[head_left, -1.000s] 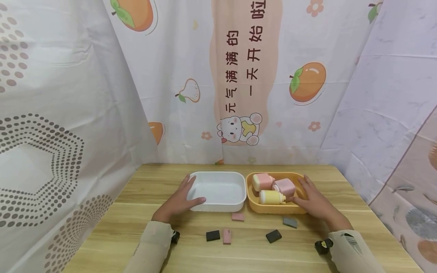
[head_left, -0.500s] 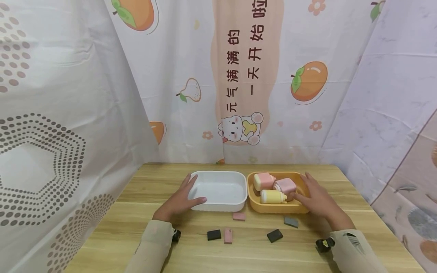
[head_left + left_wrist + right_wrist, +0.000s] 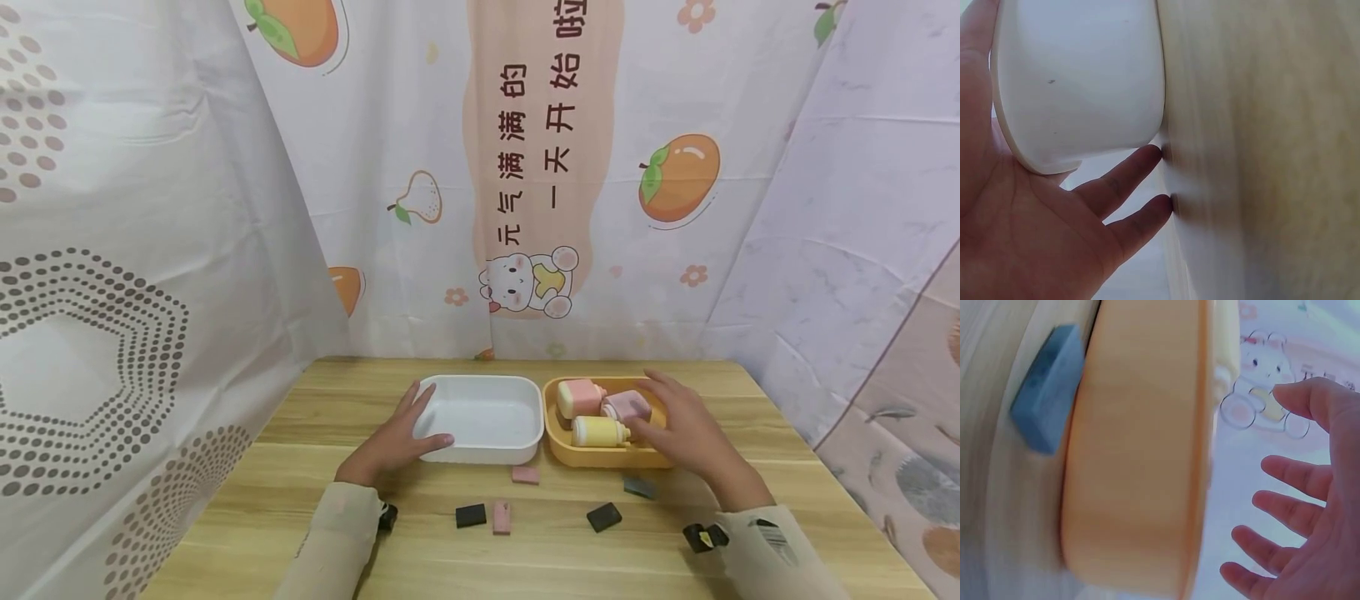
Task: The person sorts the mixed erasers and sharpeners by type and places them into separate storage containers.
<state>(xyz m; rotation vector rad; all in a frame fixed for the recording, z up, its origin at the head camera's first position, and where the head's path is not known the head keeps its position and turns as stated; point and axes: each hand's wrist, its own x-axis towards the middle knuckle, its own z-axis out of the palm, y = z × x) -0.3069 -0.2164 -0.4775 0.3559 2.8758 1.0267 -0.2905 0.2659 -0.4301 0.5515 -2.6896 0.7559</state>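
My left hand (image 3: 405,435) rests flat against the near left corner of an empty white tray (image 3: 487,456). Its thumb lies on the front rim, and in the left wrist view its straight fingers (image 3: 1138,165) touch the table beside the tray (image 3: 1079,81). My right hand (image 3: 675,421) hovers with fingers spread over an orange tray (image 3: 600,457), just above a pink bottle (image 3: 626,405). It holds nothing; the right wrist view shows the spread fingers (image 3: 1291,509) clear of the tray wall (image 3: 1141,456). A second pink bottle (image 3: 579,397) and a yellow bottle (image 3: 597,432) also lie in that tray.
Small blocks lie on the wooden table (image 3: 750,417) in front of the trays: a pink one (image 3: 525,475), a black one (image 3: 470,516), another pink one (image 3: 501,517), a second black one (image 3: 603,517), and a grey one (image 3: 640,487) next to the orange tray. Printed curtains close in three sides.
My right hand has lifted off the orange tray's right rim and moved left, over the bottles. The left hand and both trays have stayed put.
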